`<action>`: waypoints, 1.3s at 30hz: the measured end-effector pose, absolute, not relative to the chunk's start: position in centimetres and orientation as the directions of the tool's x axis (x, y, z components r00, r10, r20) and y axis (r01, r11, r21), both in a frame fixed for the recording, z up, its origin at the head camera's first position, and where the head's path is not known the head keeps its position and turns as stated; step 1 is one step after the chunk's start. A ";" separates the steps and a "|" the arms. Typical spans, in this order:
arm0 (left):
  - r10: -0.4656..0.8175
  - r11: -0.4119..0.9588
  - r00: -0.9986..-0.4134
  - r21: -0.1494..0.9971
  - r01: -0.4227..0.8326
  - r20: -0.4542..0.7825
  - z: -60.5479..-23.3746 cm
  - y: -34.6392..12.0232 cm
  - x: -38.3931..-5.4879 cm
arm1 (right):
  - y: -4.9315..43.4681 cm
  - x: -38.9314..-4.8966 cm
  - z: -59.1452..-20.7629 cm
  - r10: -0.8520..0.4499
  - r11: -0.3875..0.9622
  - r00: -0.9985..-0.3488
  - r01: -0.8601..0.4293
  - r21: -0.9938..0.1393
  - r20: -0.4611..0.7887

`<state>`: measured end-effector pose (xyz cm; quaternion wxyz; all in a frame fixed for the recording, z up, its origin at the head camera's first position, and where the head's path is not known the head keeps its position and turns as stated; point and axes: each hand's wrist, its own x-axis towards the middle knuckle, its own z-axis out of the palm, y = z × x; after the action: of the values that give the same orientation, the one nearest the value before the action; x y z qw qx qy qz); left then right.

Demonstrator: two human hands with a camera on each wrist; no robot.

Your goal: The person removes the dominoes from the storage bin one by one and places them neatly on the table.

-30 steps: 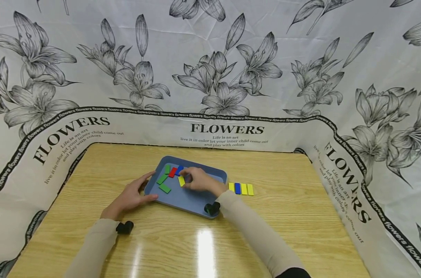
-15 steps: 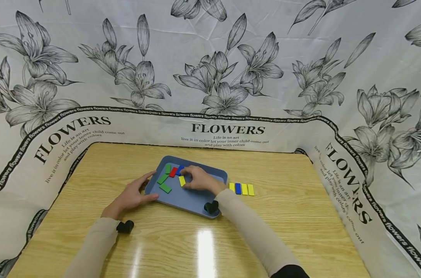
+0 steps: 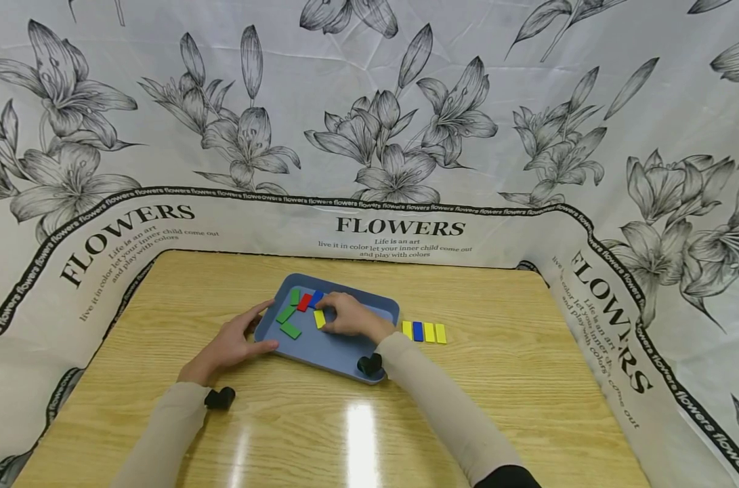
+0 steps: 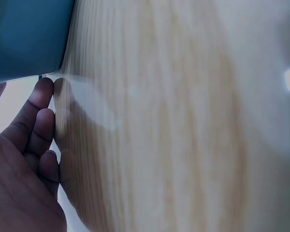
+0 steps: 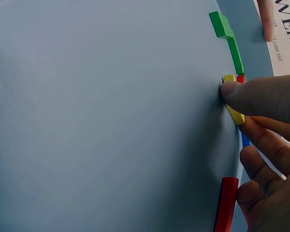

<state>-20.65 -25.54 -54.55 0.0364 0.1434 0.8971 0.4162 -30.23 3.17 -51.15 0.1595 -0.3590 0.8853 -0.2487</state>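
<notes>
A blue-grey tray (image 3: 308, 351) lies on the table. My left hand (image 3: 230, 344) holds its left end, the thumb on the near rim and the other fingers along the outside. Inside the tray my right hand (image 3: 347, 316) pinches a yellow block (image 5: 236, 115) between thumb and index finger. Just beyond it are a blue block (image 3: 316, 298) and a red block (image 3: 305, 302). Several green blocks (image 3: 290, 330) lie toward the tray's left end. The right wrist view shows another red block (image 5: 226, 204) beside the curled fingers, hidden from the head camera by the hand.
Right of the tray, a short row of flat blocks lies on the wooden table (image 3: 497, 379): a blue block (image 3: 418, 331) among yellow blocks (image 3: 429, 332). A white cloth (image 3: 399, 234) printed with flowers stands behind the table and along its sides.
The yellow block has turned slightly under my right fingers, which have barely shifted. My left hand and the tray stay where they were.
</notes>
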 end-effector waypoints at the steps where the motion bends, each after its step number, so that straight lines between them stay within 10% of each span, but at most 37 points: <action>1: 0.289 0.613 -0.956 0.757 0.226 0.052 -54.5 -25.5 -20.7 | 3.2 -30.2 -51.2 -0.717 0.616 -0.689 -0.560 -0.554 -0.100; 39: 0.293 0.603 -0.955 0.764 0.229 0.054 -54.5 -25.4 -20.4 | 8.6 -28.6 -46.9 -0.639 0.568 -0.768 -0.512 -0.644 0.046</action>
<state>-20.41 -25.40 -54.45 0.0382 0.1458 0.8944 0.4211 -28.63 8.59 -46.90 0.0962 -0.3267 0.8803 -0.3303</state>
